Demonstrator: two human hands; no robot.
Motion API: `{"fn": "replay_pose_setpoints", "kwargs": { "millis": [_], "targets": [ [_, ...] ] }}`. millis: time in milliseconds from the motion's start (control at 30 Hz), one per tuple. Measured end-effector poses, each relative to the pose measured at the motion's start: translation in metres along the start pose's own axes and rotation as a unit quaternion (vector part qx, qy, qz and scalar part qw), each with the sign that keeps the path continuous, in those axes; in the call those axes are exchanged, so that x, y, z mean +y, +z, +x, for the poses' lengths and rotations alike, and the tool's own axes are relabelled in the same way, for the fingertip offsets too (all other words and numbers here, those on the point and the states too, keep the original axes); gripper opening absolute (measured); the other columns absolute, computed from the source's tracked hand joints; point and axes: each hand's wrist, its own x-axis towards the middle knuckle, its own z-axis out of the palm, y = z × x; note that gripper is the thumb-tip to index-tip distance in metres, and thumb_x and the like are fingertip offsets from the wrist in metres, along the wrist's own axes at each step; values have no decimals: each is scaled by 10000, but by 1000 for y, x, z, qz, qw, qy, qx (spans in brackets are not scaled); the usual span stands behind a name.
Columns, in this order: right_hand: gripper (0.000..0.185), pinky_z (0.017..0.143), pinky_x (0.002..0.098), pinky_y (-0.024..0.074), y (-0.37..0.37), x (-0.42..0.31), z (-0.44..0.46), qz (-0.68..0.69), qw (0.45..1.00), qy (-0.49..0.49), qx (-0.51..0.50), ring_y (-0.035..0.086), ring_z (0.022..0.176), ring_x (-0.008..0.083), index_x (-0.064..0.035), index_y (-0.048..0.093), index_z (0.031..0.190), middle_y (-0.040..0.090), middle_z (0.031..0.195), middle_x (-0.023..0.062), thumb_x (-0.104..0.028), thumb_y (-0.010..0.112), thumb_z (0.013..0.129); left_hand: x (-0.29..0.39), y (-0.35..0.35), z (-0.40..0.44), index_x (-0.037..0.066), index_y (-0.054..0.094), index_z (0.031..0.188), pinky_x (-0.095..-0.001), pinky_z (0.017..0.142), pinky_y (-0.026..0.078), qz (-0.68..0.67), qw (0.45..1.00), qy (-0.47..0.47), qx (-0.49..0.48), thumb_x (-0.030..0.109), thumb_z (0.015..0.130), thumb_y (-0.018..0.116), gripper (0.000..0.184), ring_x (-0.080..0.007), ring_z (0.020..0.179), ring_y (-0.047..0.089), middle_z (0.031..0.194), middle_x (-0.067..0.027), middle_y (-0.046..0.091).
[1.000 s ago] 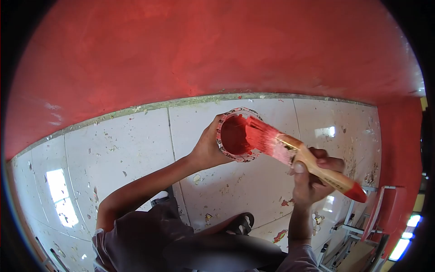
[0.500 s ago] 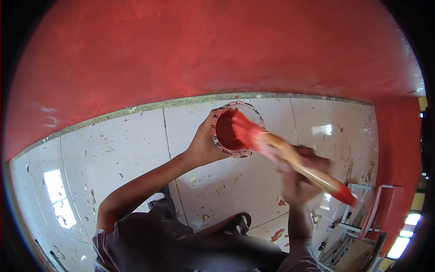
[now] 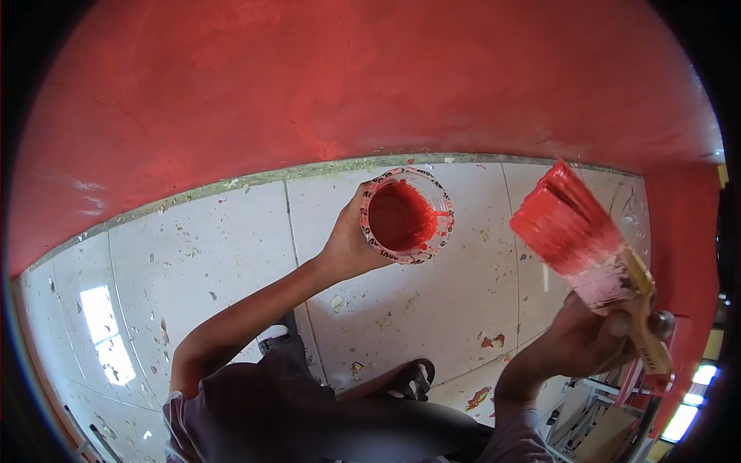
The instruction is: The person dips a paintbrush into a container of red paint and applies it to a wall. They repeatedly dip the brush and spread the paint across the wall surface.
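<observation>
head camera: left hand (image 3: 349, 244) grips a cup (image 3: 407, 256) holding red paint (image 3: 394, 224); right hand (image 3: 584, 339) grips a paintbrush (image 3: 590, 251).

Hidden, cropped and unclear parts.
Left hand (image 3: 349, 238): fingertips hidden behind cup (image 3: 438, 196). Right hand (image 3: 590, 338): fingers partly hidden by brush (image 3: 577, 235). Rim lettering (image 3: 389, 255): too small to read. Wall (image 3: 347, 77): cut off above. Clothing (image 3: 324, 432): blurred at bottom edge.

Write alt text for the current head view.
A person's right hand holds a wide paintbrush with red-coated bristles; the left hand grips a cup with red paint inside. A red wall rises beyond a spotted white tile floor.
</observation>
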Motion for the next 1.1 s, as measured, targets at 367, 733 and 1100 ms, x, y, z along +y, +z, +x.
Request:
{"fn": "replay_pose_setpoints", "kwargs": {
  "millis": [367, 733, 1100],
  "targets": [
    [352, 496, 283, 559, -21, 36, -18, -122, 951, -7, -282, 550, 838, 218, -79, 323, 982, 469, 1006, 173, 20, 567, 749, -10, 3, -3, 68, 338, 1217, -328, 914, 418, -17, 999, -49, -8, 216, 537, 848, 862, -194, 1077, 494, 1162, -87, 480],
    [301, 612, 249, 473, -30, 68, -61, -132, 956, 149, -217, 572, 715, 173, -27, 423, 971, 537, 852, 125, 80, 594, 748, -13, -3, -10, 32, 347, 1206, -318, 934, 401, -5, 999, -45, 10, 172, 526, 851, 858, -166, 1066, 485, 1158, -79, 473],
    [74, 430, 213, 458, -68, 187, -97, 381, 663, 638, 92, 583, 645, 149, -148, 487, 881, 577, 882, 9, -149, 540, 830, -48, -27, -41, 16, 442, 1135, -282, 810, 462, 135, 973, -169, 82, 73, 593, 800, 653, -153, 921, 552, 1051, -66, 550]
  ]
}}
